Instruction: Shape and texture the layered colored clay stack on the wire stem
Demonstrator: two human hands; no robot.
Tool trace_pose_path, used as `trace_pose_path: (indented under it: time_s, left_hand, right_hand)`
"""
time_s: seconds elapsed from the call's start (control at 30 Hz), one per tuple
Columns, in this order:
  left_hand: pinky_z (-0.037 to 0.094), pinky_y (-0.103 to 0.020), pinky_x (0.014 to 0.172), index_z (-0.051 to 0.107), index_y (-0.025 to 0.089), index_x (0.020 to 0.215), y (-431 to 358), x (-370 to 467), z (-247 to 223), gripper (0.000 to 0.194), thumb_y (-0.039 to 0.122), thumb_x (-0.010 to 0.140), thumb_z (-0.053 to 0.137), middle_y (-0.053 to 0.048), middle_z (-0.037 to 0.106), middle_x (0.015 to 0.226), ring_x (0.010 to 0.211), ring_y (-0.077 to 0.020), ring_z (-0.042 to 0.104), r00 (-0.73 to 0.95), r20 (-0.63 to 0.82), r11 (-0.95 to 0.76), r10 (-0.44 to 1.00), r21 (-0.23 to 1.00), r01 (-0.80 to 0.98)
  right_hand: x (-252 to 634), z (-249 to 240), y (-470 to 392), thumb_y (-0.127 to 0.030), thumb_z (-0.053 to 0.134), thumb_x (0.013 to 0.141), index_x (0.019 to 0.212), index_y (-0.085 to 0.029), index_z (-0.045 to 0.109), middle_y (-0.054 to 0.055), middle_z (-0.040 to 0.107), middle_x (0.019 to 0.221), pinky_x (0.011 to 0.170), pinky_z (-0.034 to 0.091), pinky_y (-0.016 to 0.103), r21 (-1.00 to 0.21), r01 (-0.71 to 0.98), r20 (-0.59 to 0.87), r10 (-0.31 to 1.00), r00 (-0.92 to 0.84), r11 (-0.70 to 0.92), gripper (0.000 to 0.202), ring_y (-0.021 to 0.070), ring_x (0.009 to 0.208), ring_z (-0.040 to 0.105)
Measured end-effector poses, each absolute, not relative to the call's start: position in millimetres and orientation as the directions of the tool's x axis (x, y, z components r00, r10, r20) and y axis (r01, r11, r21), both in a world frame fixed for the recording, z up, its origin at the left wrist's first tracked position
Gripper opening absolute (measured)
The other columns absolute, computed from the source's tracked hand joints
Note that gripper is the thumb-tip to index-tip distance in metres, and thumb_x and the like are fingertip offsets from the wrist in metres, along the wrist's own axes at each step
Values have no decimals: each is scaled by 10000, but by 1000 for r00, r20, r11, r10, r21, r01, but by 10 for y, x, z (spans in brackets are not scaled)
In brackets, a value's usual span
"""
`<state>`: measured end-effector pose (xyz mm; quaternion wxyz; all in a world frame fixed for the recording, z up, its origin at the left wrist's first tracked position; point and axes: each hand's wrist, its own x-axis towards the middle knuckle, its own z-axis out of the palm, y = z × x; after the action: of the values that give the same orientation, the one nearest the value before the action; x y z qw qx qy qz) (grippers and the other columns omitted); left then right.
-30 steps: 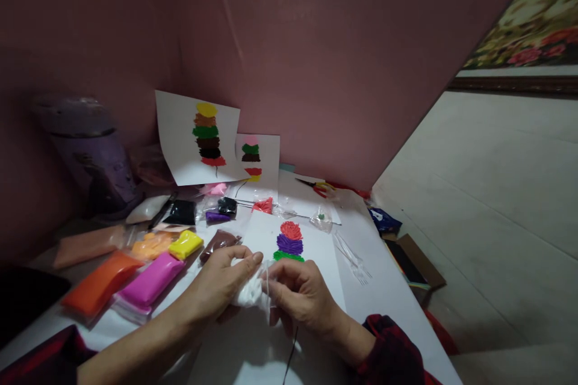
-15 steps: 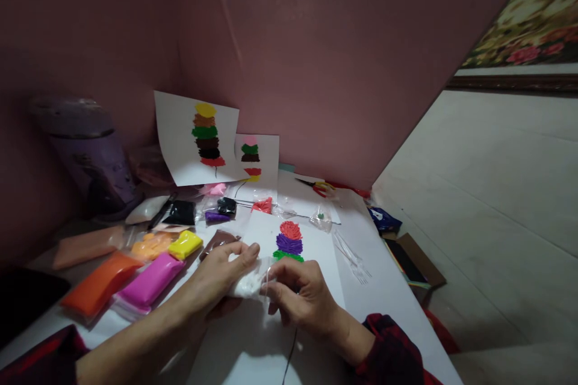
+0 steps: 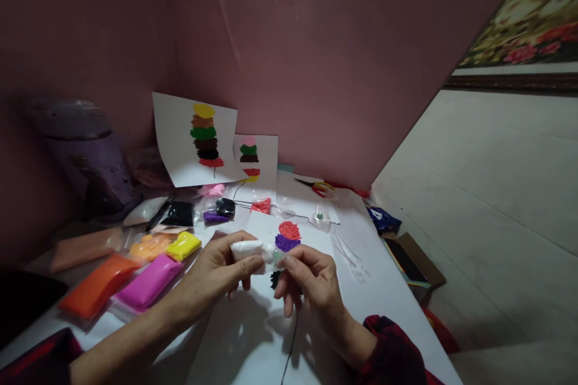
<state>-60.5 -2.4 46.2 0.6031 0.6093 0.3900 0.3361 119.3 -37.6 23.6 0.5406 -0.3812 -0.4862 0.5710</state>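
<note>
Between my hands is a clear bag of white clay. My left hand is closed round its left side, thumb in front. With thumb and forefinger, my right hand pinches the bag's clear right end; its other fingers hang loosely below. Under and behind the hands lies a white sheet bearing a red clay disc, a purple clay band and a black clay patch partly covered by my right hand. A thin dark line runs down the sheet below.
Packets of orange clay, pink clay and yellow clay lie on the left. Two sheets with coloured bands lean at the back. Scissors lie behind; clear plastic forks are at the right. A purple bottle stands far left.
Both hands have risen slightly and the white clay bag has turned, showing more of its smooth side. My right hand's grip on the bag's end has shifted. The black clay patch now shows.
</note>
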Motion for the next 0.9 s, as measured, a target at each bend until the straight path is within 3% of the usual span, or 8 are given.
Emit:
trace_pose_path:
  time_s: [0.1,0.2,0.43,0.7,0.9]
  left_hand:
    - [371,-184,438,578,175,946,-27,-619,484,330,458,790,640,20,602,653,550,-105,517,467,-70,46,881,997,62]
    - [371,-186,440,575,168,937,-34,-619,511,340,474,798,623,10,613,663,553,-105,513,462,-73,56,884,997,50]
    - [364,-191,438,552,171,904,-54,-604,532,356,499,785,623,5,602,664,529,-101,488,508,-118,112,853,993,41]
    - [288,-181,392,569,175,907,-45,-619,477,340,499,808,593,44,522,575,446,-80,406,514,-92,91,853,995,28]
    - [287,-180,376,574,165,901,-27,-619,428,351,505,812,587,39,518,601,434,-72,404,502,-79,90,862,996,1]
  right_hand:
    - [1197,199,-396,-421,597,860,981,-150,701,25,681,534,312,332,111,-964,-192,206,974,-89,186,314,55,323,537]
    - [1175,144,-391,-388,633,838,1149,-203,671,16,682,564,331,409,143,-956,-154,270,955,-126,250,363,58,332,517]
    - [1127,33,-367,-328,681,798,1144,-229,678,-11,642,582,340,444,162,-922,12,386,922,-32,386,360,52,361,472]
    - [1113,86,-351,-414,687,779,1138,-160,604,-63,561,435,226,327,112,-989,-77,137,972,-191,125,447,62,266,453]
    - [1107,117,-365,-389,678,797,1037,-167,649,-60,548,431,260,381,117,-987,-108,138,971,-194,119,328,62,300,473]
